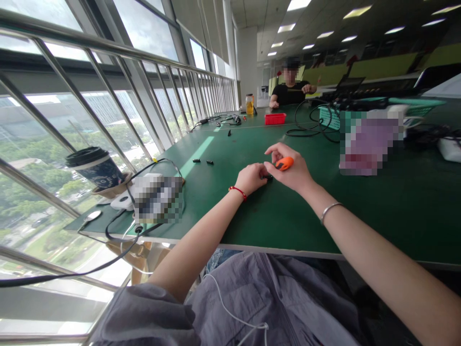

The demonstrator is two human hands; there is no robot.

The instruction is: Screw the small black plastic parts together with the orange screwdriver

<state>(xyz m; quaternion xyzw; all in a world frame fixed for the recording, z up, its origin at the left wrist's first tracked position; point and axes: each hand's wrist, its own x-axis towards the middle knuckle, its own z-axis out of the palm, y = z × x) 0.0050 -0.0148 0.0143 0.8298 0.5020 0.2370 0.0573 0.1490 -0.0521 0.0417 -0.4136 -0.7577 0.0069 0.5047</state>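
Note:
My right hand (296,172) is closed around a screwdriver (286,164) with an orange and black handle; its tip is hidden by my fingers. Just left of it, my left hand (251,179) rests low over the green table (309,221), fingers pinched on a small black part (267,177) that shows only at one end. The two hands meet over this part. Farther off to the left lie two similar small black pieces (210,163), and beyond them another small black piece (229,133).
A lidded paper cup (95,168) in a carrier, cables and a blurred device stand at the left by the metal railing (158,62). Toward the back are a red tray (275,121), a jar (249,105), a teal basket (328,120) with cables, and a seated person (291,93).

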